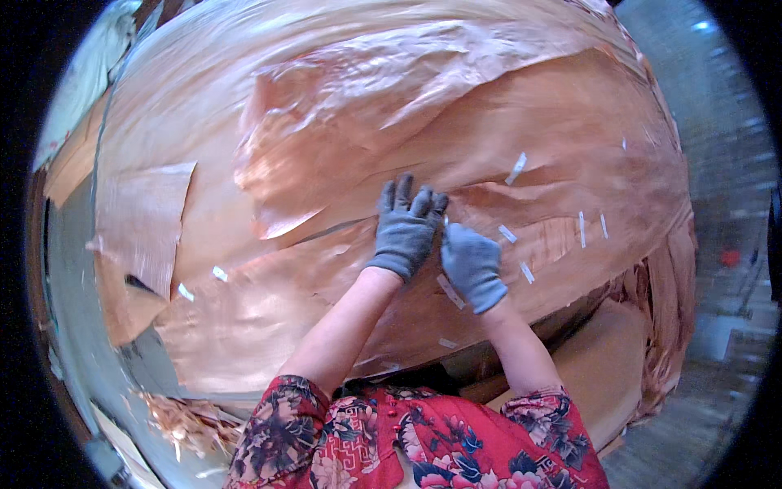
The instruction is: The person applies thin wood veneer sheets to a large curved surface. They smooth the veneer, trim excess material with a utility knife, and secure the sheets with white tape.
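Both my hands wear grey gloves and are over a broad stack of thin, reddish-brown sheets that look like wood veneer. My left hand lies flat with its fingers apart, pressing on a sheet beside a dark slit between two pieces. Close to its right, my right hand is closed in a fist, thumb side toward the left fingers. A small pale tip shows at the fist, but what it grips is hidden. Beyond the hands spreads a wavy, wrinkled sheet, with a raised edge to the right of my fingers.
Short white tape strips stick to the sheets at several places. A separate sheet piece lies at the left. Torn scraps are heaped at the lower left, and ragged sheet edges hang at the right. Grey floor lies beyond.
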`<state>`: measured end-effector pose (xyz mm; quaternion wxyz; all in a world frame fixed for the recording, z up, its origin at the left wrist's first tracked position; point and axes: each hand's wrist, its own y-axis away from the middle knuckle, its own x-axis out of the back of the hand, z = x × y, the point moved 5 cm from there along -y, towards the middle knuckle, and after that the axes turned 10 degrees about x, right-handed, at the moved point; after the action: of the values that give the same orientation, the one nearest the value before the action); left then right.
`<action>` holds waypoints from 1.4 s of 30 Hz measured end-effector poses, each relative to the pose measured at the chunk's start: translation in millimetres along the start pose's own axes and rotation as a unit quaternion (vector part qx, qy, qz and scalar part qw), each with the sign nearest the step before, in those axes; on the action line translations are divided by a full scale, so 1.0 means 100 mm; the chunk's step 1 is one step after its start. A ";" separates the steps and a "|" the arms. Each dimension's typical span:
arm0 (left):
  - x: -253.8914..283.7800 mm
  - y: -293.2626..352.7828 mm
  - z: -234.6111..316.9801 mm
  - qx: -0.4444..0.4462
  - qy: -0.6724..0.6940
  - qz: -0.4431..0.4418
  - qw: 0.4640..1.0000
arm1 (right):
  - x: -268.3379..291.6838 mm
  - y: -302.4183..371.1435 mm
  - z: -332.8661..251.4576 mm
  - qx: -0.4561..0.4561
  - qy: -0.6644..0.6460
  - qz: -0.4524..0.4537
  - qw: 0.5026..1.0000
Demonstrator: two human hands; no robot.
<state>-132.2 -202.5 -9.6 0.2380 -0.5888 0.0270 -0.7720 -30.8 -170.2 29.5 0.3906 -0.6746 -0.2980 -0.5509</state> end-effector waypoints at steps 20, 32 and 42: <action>0.87 0.96 -0.80 0.108 0.047 -0.034 0.992 | -0.20 0.07 0.78 -0.219 -0.515 -0.053 0.827; 0.85 0.92 -0.77 0.088 0.024 -0.019 0.996 | -0.19 -0.72 1.17 -0.243 -0.201 -0.264 0.911; 0.89 0.97 -0.77 0.111 0.059 -0.034 0.992 | -0.01 -0.68 0.97 -0.151 -0.081 -0.144 0.975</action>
<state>-187.5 -341.6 15.4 0.2738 -0.5129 -0.0645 -0.8111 -38.7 -52.1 33.3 0.1752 -0.7184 -0.3361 -0.5834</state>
